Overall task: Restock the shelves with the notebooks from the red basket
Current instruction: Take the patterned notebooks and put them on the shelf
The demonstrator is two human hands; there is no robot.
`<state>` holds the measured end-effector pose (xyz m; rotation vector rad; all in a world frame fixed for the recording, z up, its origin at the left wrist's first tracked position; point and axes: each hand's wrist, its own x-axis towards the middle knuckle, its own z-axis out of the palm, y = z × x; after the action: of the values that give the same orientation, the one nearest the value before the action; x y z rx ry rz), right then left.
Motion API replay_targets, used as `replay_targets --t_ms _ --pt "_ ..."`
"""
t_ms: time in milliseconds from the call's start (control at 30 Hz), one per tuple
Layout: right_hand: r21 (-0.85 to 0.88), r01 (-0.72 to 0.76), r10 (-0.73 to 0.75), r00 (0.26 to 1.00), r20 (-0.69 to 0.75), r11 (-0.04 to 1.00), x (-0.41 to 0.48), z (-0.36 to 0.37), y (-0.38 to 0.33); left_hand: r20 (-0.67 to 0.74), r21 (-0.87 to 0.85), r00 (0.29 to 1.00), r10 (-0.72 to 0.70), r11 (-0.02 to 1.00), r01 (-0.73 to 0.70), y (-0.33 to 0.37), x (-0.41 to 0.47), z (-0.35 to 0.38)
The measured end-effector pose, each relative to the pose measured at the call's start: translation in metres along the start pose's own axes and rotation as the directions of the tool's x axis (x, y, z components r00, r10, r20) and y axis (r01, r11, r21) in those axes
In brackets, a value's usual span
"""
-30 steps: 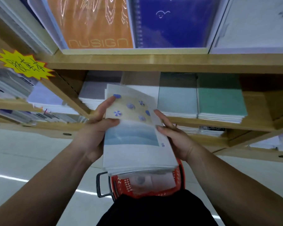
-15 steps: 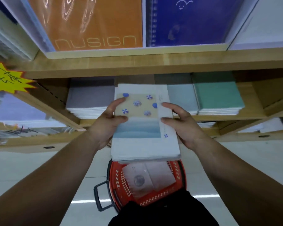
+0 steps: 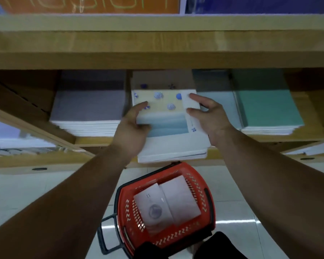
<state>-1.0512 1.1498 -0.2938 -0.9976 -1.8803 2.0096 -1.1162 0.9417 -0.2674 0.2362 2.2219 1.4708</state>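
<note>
A stack of notebooks (image 3: 168, 139), its top cover printed with blue parasols over a band of sea, sits near the middle of the view, held from both sides. The left hand (image 3: 133, 128) grasps its 9 o'clock edge, thumb on top of the cover. The right hand (image 3: 211, 118) grasps the 3 o'clock edge, fingers laid across the top. The stack's far end reaches into the wooden shelf (image 3: 90, 141), in the gap between a lilac pile (image 3: 90, 107) at its 9 o'clock and a pale blue pile (image 3: 217, 103) at its 3 o'clock. Its near end juts past the shelf's front lip; whether it rests on the board cannot be told. A green pile (image 3: 266, 107) lies just beyond the blue one. At 6 o'clock from the stack, the red basket (image 3: 126, 208) stands on the pale floor (image 3: 45, 189) with more notebooks (image 3: 180, 199) inside.
</note>
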Motion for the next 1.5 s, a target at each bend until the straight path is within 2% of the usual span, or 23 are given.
replay_targets --t_ms 67,167,233,367,433,533,667,800,867,933,1000,1100,1167,1300,1400,1500 --pt "-0.01 -0.001 0.001 1.0 -0.008 1.0 -0.002 0.0 0.003 -0.015 -0.014 1.0 0.002 1.0 -0.002 -0.008 -0.02 -0.001" --pt "-0.025 0.03 -0.03 1.0 0.008 0.999 -0.003 0.0 0.004 0.029 -0.125 0.992 -0.126 0.984 0.129 -0.02 -0.049 0.003" --pt "-0.062 0.039 -0.037 0.999 0.037 0.997 -0.005 0.0 0.006 0.04 -0.119 0.983 -0.178 0.976 0.182 -0.024 -0.061 0.01" --pt "-0.258 0.075 -0.056 0.995 0.079 0.963 -0.011 -0.005 0.016 -0.022 -0.229 0.975 -0.223 0.95 0.212 -0.024 -0.057 0.018" --pt "-0.236 0.095 -0.08 0.994 0.075 0.967 -0.011 -0.004 0.015 -0.035 -0.306 0.967 -0.253 0.924 0.231 -0.02 -0.053 0.017" --pt "-0.205 0.102 -0.098 0.995 0.032 0.973 0.003 0.005 0.008 -0.101 -0.273 0.962 -0.253 0.937 0.218 -0.01 -0.037 0.012" --pt "-0.248 0.101 -0.112 0.993 -0.03 0.964 0.03 0.029 -0.008 -0.204 -0.307 0.951 -0.231 0.938 0.162 -0.01 -0.012 0.001" --pt "-0.289 0.111 -0.111 0.994 0.016 0.951 0.044 0.034 -0.014 -0.348 -0.13 0.926 -0.144 0.986 0.105 -0.017 -0.019 0.008" --pt "-0.381 0.084 -0.061 0.996 0.071 0.921 0.04 0.029 -0.017 -0.352 -0.048 0.927 -0.131 0.991 0.122 -0.021 -0.029 0.013" --pt "-0.511 0.107 -0.031 0.988 0.154 0.853 0.028 0.02 -0.018 -0.273 0.162 0.961 -0.051 0.982 0.099 -0.027 -0.034 0.013" --pt "-0.577 0.16 -0.023 0.971 0.238 0.801 0.007 0.009 -0.017 -0.139 0.377 0.99 -0.002 0.925 0.055 -0.031 -0.037 0.011" --pt "-0.645 0.208 0.017 0.946 0.324 0.735 -0.023 -0.003 -0.01 -0.027 0.47 0.999 -0.027 0.882 0.037 -0.028 -0.036 0.009" --pt "-0.721 0.245 0.025 0.939 0.342 0.648 -0.036 -0.003 -0.002 0.011 0.407 1.0 -0.026 0.913 0.019 -0.024 -0.033 0.011" --pt "-0.796 0.305 -0.117 0.951 0.288 0.522 -0.037 0.007 0.01 0.02 0.142 0.998 -0.067 0.988 0.063 -0.021 -0.025 0.021" --pt "-0.809 0.323 -0.162 0.946 0.28 0.491 -0.023 0.012 0.008 -0.014 0.038 0.998 -0.061 0.997 0.062 -0.024 -0.018 0.017" --pt "-0.781 0.359 -0.169 0.933 0.318 0.511 -0.005 0.014 0.002 -0.029 0.049 0.998 -0.053 0.997 0.055 -0.022 -0.007 0.011"
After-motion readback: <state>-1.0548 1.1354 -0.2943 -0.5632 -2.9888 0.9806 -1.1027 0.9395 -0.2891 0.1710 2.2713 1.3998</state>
